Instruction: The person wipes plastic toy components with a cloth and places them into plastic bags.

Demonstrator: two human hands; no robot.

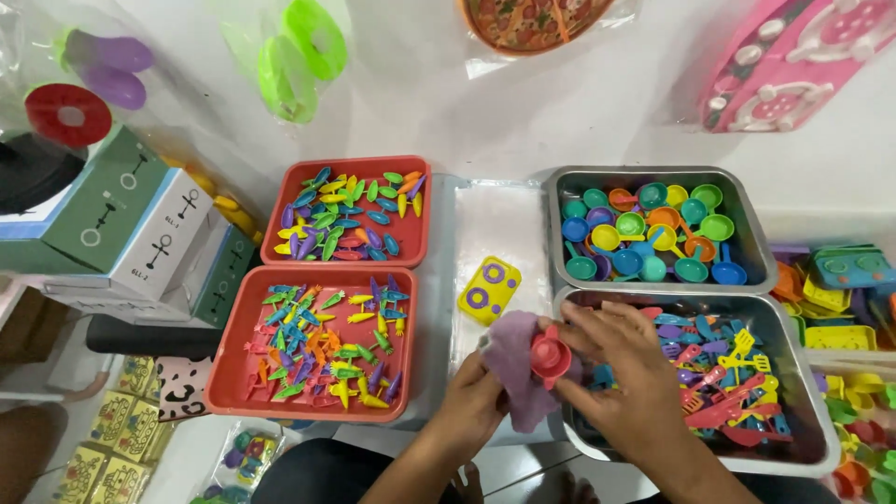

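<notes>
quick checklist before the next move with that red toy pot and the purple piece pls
1. Red toy pot held: ok, between right hand and left hand.
2. Purple piece in the left hand's grip: ok, against the pot.
3. Pot clear of the metal tray of toy utensils: cannot tell, it sits over the rim.
4. Yellow toy stove within reach: ok, lying just above the hands.
5. Red trays undisturbed: ok.

pink toy pot [551, 355] | purple cloth [516, 364] | yellow toy stove [488, 289], purple rings | red trays [317, 403]
</notes>
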